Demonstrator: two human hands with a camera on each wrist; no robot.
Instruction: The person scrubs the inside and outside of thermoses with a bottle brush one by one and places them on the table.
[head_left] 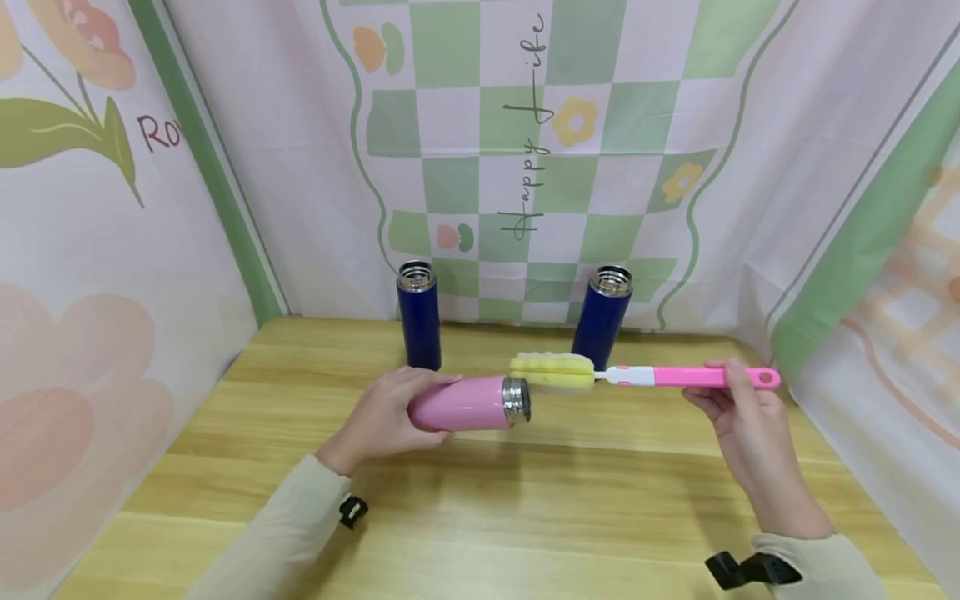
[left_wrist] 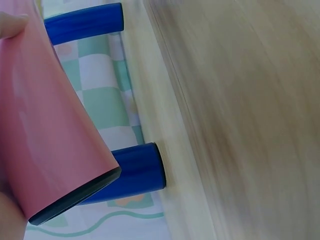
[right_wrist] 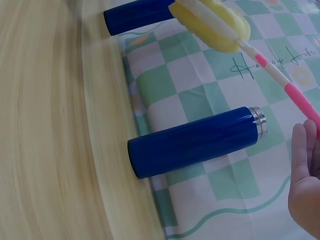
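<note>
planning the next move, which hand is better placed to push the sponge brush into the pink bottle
Probably the right hand: it holds the brush, whose yellow sponge points toward the pink bottle. The left hand is occupied gripping that bottle.

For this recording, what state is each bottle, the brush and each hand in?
Pink bottle: uncapped, held sideways
Brush: held roughly level, outside the pink bottle
Left blue bottle: uncapped, upright
Right blue bottle: uncapped, upright
Left hand: grips the pink bottle
Right hand: holds the brush handle
</note>
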